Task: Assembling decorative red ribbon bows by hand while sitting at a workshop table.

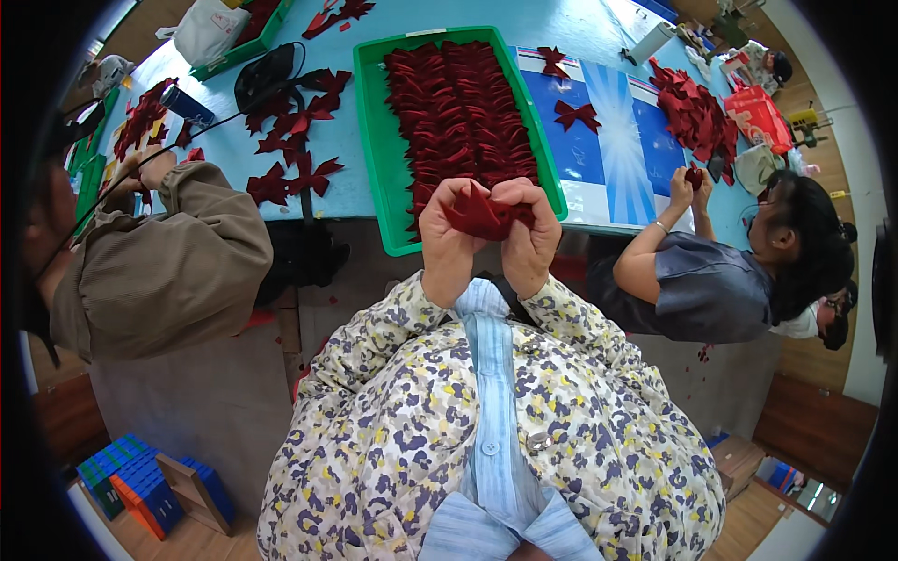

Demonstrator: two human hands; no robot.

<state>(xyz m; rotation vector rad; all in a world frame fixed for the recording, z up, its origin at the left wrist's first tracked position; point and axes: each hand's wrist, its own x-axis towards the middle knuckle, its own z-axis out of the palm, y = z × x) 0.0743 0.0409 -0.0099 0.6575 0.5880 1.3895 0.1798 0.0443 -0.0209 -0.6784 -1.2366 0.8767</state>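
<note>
Held above the near end of a green tray (367, 140), a dark red cloth piece (479, 217) could slip or unfold if the left hand (443, 238) or right hand (531, 241), both pinched closed around it, loosens, its long axis running left to right, broad end seemingly pointing left.

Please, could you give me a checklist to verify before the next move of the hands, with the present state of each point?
1. Left hand grips the red fabric piece: ok.
2. Right hand grips the same piece: ok.
3. Piece fully shaped: cannot tell, fingers cover part of it.
4. Green tray fully on the blue table: not ok, its near end appears to overhang the edge.
5. Co-worker's hands at right clear of both hands: ok, well apart.
</note>
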